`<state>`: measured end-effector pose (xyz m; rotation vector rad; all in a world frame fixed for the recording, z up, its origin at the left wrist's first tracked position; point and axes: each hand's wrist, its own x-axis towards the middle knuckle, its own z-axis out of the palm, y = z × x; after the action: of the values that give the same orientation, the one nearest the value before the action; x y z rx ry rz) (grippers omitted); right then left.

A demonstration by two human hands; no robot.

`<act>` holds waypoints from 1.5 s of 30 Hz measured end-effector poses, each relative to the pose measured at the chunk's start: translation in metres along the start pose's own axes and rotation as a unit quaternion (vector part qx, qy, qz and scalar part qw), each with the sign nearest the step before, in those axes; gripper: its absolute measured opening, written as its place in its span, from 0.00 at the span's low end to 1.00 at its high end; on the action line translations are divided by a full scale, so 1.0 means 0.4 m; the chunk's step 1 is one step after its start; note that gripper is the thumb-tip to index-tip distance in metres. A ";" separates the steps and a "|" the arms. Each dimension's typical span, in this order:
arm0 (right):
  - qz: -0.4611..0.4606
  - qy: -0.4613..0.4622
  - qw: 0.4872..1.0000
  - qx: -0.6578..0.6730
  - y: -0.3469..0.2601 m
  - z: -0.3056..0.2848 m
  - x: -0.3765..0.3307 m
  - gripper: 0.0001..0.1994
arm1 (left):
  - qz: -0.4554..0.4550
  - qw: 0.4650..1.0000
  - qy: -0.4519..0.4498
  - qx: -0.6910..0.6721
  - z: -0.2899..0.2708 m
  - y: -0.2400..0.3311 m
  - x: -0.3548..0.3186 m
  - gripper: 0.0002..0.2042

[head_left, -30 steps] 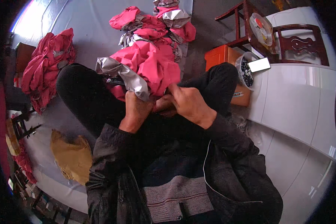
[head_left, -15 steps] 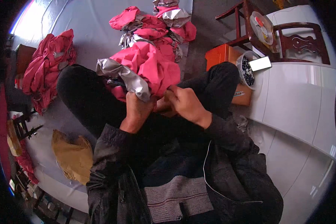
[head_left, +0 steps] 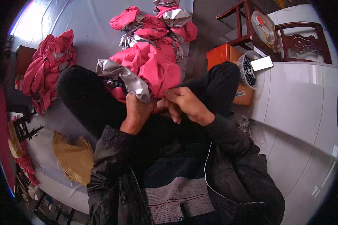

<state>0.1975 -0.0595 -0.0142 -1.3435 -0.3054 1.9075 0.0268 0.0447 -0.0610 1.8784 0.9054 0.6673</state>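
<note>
A bunched pink cloth with a silver underside [head_left: 146,67] lies across my lap, its near edge gathered at my hands. My left hand [head_left: 137,112] is closed round the near end of it, just below a silver fold. At the cloth's near right corner, the thumb and forefinger of my right hand [head_left: 189,105] are pinched on the pink edge, while its other fingers hang lower. Thin dark, shiny parts [head_left: 115,82] show under the silver fold on the left. Whatever else lies between my fingertips is too small to make out.
More pink and silver cloth [head_left: 157,28] is heaped ahead, with another pink pile [head_left: 50,67] at left. Brown cloth [head_left: 74,155] lies at lower left. On the right are an orange box [head_left: 218,56], a tub of small dark and white pieces [head_left: 248,69], a phone [head_left: 262,63] and a wooden chair [head_left: 306,45].
My right hand has turned slightly, and its lower fingers have dropped away from the cloth and hang down. My left hand and the cloth stay nearly still.
</note>
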 end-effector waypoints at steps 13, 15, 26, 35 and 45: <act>-0.309 0.156 0.804 -0.483 -0.005 0.021 -0.007 0.12 | 0.007 0.999 -0.027 0.031 0.008 -0.027 -0.001 0.11; -0.080 0.092 0.963 -0.240 -0.029 0.037 -0.013 0.15 | 0.021 0.998 -0.026 0.048 0.005 -0.024 0.002 0.10; -0.416 0.194 0.646 -0.610 0.029 0.002 0.012 0.13 | -0.012 1.000 -0.010 -0.012 0.004 -0.005 0.009 0.08; -0.033 0.041 0.989 -0.136 -0.018 0.022 -0.010 0.08 | -0.025 0.998 -0.057 0.030 -0.001 -0.013 -0.003 0.16; -0.385 0.225 0.666 -0.598 0.037 0.013 0.013 0.07 | -0.051 0.999 -0.017 -0.008 0.010 -0.006 0.005 0.08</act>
<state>0.1856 -0.0646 -0.0245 -1.9087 -1.7487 0.4359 0.0302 0.0451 -0.0649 1.8106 0.9643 0.5773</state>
